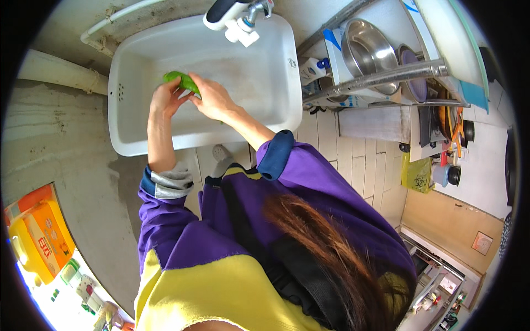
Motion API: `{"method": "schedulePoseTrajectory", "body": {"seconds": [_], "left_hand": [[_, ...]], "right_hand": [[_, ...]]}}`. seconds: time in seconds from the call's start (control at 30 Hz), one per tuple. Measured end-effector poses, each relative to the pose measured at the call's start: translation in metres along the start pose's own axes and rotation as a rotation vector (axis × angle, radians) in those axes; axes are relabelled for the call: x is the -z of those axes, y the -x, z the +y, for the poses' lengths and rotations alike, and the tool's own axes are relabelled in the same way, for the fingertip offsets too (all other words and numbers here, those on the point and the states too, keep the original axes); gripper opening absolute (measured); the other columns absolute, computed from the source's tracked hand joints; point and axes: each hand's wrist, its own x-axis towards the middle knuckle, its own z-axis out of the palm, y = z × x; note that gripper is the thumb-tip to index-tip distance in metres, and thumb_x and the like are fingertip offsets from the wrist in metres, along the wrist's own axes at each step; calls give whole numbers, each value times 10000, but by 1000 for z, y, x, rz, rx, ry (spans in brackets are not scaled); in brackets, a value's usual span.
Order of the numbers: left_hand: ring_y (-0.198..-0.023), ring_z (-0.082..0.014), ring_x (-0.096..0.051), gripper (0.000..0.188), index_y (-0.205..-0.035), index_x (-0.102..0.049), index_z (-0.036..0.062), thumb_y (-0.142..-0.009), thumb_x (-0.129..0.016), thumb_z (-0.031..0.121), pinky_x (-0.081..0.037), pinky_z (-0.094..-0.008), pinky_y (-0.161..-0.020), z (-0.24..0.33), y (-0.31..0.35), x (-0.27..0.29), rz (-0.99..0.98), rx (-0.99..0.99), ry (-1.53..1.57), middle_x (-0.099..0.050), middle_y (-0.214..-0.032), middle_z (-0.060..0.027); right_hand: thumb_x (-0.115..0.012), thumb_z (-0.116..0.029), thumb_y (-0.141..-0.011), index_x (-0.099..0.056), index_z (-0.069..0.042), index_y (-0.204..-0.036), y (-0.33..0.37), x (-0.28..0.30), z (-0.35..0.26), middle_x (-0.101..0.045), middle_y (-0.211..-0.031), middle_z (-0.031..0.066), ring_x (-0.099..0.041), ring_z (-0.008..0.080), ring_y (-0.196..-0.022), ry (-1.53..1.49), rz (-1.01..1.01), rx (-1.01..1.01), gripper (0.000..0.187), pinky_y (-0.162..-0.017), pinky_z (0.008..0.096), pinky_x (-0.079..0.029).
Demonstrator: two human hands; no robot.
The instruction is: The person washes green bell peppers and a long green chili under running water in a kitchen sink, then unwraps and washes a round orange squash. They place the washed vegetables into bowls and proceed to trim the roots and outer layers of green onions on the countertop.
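Observation:
Over the left part of a white sink basin (pixel 259 105), both of my hands are on a long, smooth green vegetable (pixel 186 83). Its exact kind I cannot make out. My left hand (pixel 165 98) is closed round its left end, with the thumb lying along it. The right end is in the curled fingers of my right hand (pixel 212 99), which comes in from the lower right. Parts of the vegetable are hidden behind the fingers. A white and black faucet (pixel 234 19) juts over the basin's far edge.
A metal rack (pixel 381 77) stands right of the basin with a steel pot (pixel 369 49) on it. White pipes (pixel 61 71) run along the left wall. A yellow-green bag (pixel 417 174) hangs farther right. A yellow and orange package (pixel 41 237) is at lower left.

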Motion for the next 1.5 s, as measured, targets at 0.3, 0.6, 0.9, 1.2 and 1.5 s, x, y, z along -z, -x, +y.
{"method": "schedulePoseTrajectory", "body": {"seconds": [0.3,0.6,0.9,1.2,1.5], "left_hand": [[-982,-228,-496,386,-1239,-361,67,-857,-415,45,-462,-431,-807,-24,31,-57,102,-357,-160,-485,-1029,-94],[-930,-256,-462,306,-1106,-438,-3,-833,-452,134,-202,-503,-1000,-51,88,-115,-454,-818,564,-488,-888,-105],[-714,-117,-396,284,-937,-432,101,-713,-570,-4,-383,-228,-595,-241,143,-194,-416,-889,718,-398,-763,-24],[-529,-103,-424,293,-786,-438,89,-633,-664,-19,-342,-213,-447,-432,82,-249,-271,-253,452,-434,-669,-15],[-646,-84,-509,202,-771,-506,102,-691,-686,144,-385,-236,-513,-501,-21,-335,285,117,239,-534,-712,9]], "right_hand": [[-572,5,-759,-540,0,-1010,153,99,81,-588,-859,75,-571,111,-767,-445,418,-48,253,-635,237,-464],[-539,-170,-779,-510,-56,-1005,293,141,449,-553,-932,100,-532,167,-711,-691,437,-1294,255,-609,283,-453],[-663,-521,-621,-270,-55,-1213,233,134,663,-436,-1068,149,-464,295,-898,-891,327,-1608,850,-776,429,-429],[-464,-199,-824,-528,-44,-753,220,115,720,-546,-610,56,-508,187,-452,-1119,449,-1494,183,-380,222,-427],[-569,-80,-723,-508,-91,-706,297,193,628,-485,-607,-2,-421,99,-447,-895,312,-1298,64,-328,209,-255]]}}
